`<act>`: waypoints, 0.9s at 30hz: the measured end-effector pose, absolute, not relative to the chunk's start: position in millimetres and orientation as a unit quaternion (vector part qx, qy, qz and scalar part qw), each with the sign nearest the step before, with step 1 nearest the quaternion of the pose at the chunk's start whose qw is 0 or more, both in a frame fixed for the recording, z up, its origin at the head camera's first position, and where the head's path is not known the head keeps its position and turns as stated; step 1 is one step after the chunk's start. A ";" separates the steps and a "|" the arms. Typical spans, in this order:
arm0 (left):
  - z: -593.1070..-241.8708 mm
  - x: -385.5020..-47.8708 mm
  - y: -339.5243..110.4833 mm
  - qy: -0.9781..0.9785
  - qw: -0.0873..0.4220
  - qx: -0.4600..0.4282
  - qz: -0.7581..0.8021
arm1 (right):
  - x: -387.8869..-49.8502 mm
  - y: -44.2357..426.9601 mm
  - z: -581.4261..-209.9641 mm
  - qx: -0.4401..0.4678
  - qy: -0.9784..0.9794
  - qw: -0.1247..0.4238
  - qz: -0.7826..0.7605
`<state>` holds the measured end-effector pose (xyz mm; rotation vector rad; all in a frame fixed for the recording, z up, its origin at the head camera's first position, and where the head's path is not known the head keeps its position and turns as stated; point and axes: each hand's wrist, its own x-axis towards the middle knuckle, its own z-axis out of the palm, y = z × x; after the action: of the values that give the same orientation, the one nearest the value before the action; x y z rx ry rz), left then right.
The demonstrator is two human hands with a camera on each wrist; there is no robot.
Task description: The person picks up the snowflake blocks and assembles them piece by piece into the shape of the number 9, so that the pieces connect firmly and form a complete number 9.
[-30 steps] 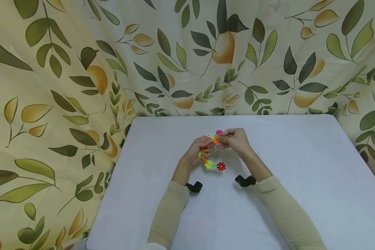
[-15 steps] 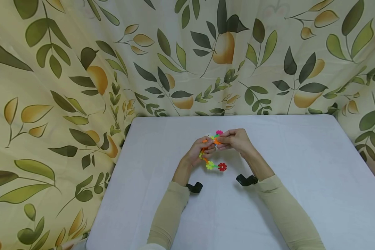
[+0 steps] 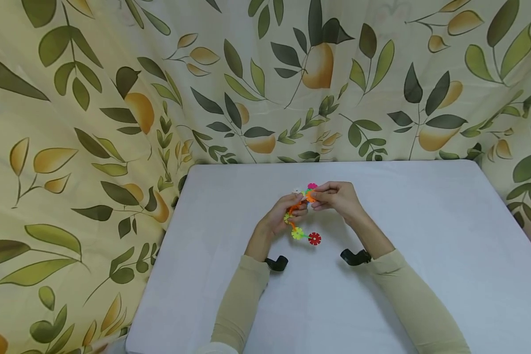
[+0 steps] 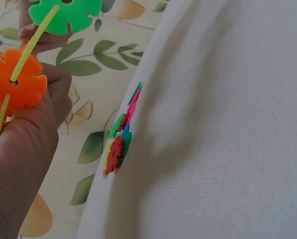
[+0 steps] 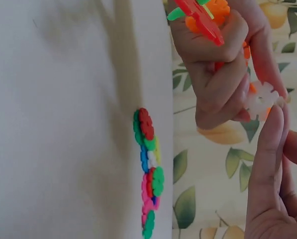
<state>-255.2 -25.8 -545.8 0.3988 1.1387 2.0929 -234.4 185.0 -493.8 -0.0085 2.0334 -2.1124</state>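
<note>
My left hand (image 3: 283,215) holds a chain of flower-shaped interlocking plastic discs above the table. From it hang a yellow-green disc (image 3: 297,233) and a red disc (image 3: 314,238). The left wrist view shows an orange disc (image 4: 20,79) at that hand, with a yellow strip, likely an edge-on disc, between it and a green disc (image 4: 66,15). My right hand (image 3: 341,200) pinches an orange disc (image 3: 310,196) against the left fingertips. Between both hands in the right wrist view is a white disc (image 5: 261,101), with orange behind it; fingers hide how they join.
A pile of several loose discs (image 5: 148,172) in red, green, pink, blue and white lies on the white table (image 3: 425,236), beyond the hands. A leaf-patterned curtain (image 3: 265,98) hangs behind and at the left. Black wrist cameras (image 3: 356,257) sit at both wrists.
My right hand has shifted slightly right, keeping its pinch on the orange disc. The left hand has barely moved and the hanging chain end has swung a little.
</note>
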 end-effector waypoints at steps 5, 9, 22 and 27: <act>-545.0 -253.3 -25.8 0.438 0.354 0.164 0.810 | -233.1 184.1 -487.5 0.002 0.712 0.098 -0.695; -545.2 -252.5 -25.5 0.454 0.347 0.163 0.805 | -231.3 181.6 -484.4 0.000 0.723 0.091 -0.685; -550.7 -251.2 -19.6 0.469 0.346 0.168 0.795 | -228.6 185.3 -492.7 0.002 0.723 0.075 -0.687; -551.1 -251.2 -19.8 0.471 0.340 0.168 0.797 | -229.0 184.7 -493.7 0.004 0.726 0.079 -0.684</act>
<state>-251.2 -19.8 -551.1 0.4364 1.2268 2.0739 -229.0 184.7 -493.7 0.0121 2.1718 -2.0461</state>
